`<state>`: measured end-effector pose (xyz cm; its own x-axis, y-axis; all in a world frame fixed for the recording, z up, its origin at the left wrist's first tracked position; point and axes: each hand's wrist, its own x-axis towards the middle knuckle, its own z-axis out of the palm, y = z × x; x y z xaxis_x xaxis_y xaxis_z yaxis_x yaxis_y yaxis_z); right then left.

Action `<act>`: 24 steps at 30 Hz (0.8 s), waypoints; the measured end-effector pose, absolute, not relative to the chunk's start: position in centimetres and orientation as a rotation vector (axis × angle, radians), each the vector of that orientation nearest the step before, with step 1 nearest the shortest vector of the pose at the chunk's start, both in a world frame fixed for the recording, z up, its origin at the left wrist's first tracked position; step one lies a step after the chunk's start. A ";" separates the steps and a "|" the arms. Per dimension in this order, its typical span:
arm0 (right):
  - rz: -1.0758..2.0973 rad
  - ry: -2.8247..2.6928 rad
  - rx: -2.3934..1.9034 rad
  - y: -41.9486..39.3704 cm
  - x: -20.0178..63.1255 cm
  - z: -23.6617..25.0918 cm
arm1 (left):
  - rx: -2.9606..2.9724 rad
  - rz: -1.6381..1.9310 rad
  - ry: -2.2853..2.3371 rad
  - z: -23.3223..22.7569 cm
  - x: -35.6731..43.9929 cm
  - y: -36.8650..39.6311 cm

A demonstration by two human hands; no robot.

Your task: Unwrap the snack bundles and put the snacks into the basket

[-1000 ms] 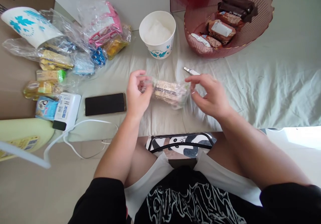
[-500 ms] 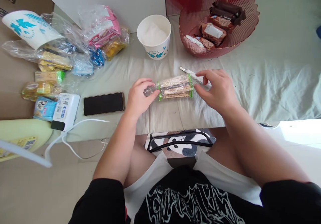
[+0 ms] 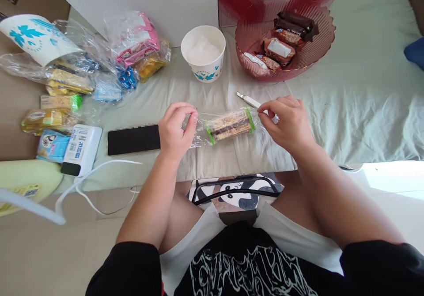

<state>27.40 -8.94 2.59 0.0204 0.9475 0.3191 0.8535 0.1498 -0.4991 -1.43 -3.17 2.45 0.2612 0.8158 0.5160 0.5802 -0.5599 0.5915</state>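
Where the pale green sheet covers the bed (image 3: pixel 347 110), a red bowl (image 3: pixel 323 44) of wrapped snacks sits at one o'clock and a white paper cup (image 3: pixel 203 68) at twelve. A black phone (image 3: pixel 132 139) lies at nine o'clock. At centre, the left hand (image 3: pixel 174 130) pinches one twisted end of a clear-wrapped cracker pack (image 3: pixel 230 126); the right hand (image 3: pixel 288 123) pinches the other end, holding it just above the sheet. A small white tool (image 3: pixel 248 99) lies just beyond the right hand.
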 end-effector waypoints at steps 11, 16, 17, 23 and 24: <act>-0.051 -1.745 -1.360 -10.4 25.9 3.9 | 2.148 0.604 1.337 3.8 -1.3 -4.8; 0.167 -2.199 -1.250 -11.5 23.2 3.3 | 1.737 0.652 1.445 5.0 -0.2 -5.0; 0.186 -2.233 -1.260 -11.4 23.0 3.1 | 1.682 0.667 1.434 5.2 0.0 -5.0; 0.184 -2.281 -1.297 -10.8 23.1 2.6 | 1.495 0.752 1.463 4.8 0.8 -4.0; 0.171 -2.281 -1.288 -10.8 23.1 2.5 | 1.491 0.774 1.472 4.6 0.8 -3.8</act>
